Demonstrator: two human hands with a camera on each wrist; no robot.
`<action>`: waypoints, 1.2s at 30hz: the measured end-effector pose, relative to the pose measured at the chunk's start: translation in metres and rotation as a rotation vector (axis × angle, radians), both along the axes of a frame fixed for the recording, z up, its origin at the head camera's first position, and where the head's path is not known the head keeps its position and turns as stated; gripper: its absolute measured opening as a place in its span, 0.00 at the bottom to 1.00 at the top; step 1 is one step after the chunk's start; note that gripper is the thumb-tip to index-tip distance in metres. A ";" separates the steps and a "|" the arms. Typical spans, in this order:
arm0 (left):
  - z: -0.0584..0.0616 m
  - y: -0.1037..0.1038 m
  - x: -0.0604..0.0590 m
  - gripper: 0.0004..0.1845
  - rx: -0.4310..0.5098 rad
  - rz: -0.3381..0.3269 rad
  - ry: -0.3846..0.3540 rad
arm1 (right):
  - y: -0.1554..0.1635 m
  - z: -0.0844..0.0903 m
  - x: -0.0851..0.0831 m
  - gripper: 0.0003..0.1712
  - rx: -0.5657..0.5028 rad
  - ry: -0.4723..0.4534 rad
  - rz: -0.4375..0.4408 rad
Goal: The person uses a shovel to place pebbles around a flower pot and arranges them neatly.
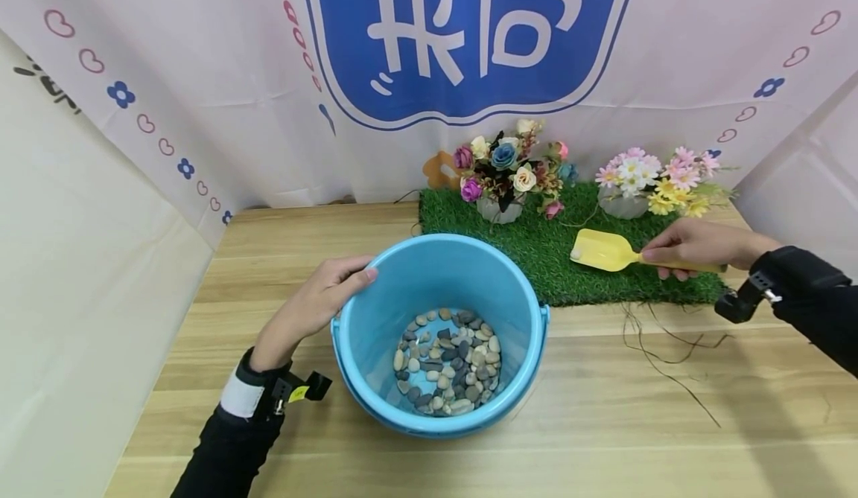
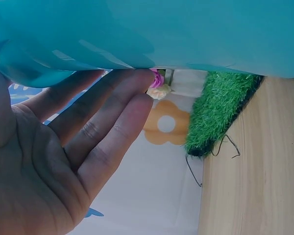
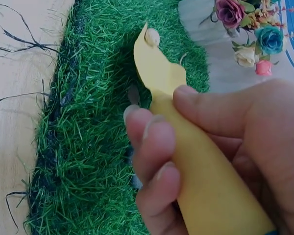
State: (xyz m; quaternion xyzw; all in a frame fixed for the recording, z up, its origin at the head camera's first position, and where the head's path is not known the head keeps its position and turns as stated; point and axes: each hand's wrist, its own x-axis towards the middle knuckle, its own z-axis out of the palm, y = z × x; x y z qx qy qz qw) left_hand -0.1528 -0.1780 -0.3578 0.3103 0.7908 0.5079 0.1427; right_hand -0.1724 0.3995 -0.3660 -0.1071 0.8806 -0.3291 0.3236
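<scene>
While the left hand (image 1: pixel 315 304) rests open-fingered against the round blue plastic bucket (image 1: pixel 439 260), the right hand (image 1: pixel 697 247) grips the yellow plastic scoop (image 1: pixel 603 251).

Light blue bucket (image 1: pixel 439 275) holding grey, white and tan pebbles (image 1: pixel 447 370). Yellow scoop (image 1: pixel 606 251) at two o'clock over green turf (image 1: pixel 550 252). Pale wood-grain table (image 1: pixel 603 423). White backdrop (image 1: pixel 201 74) with blue flowers and pink hearts.

A staged booth; a printed cloth backdrop (image 1: pixel 469 36) hangs at the far side. Fake grass (image 1: pixel 556 252) and fake flowers (image 1: pixel 509 167) sit on a wooden table (image 1: pixel 603 409).
</scene>
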 end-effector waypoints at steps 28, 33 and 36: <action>0.000 0.000 0.001 0.20 -0.006 0.015 -0.006 | -0.019 0.065 0.008 0.17 0.143 -0.005 0.099; 0.000 0.000 0.001 0.20 -0.003 0.011 -0.016 | -0.013 0.081 0.008 0.12 -0.001 0.105 0.167; 0.001 0.000 0.000 0.20 -0.004 0.007 -0.020 | -0.018 0.091 0.010 0.14 -0.133 0.164 0.240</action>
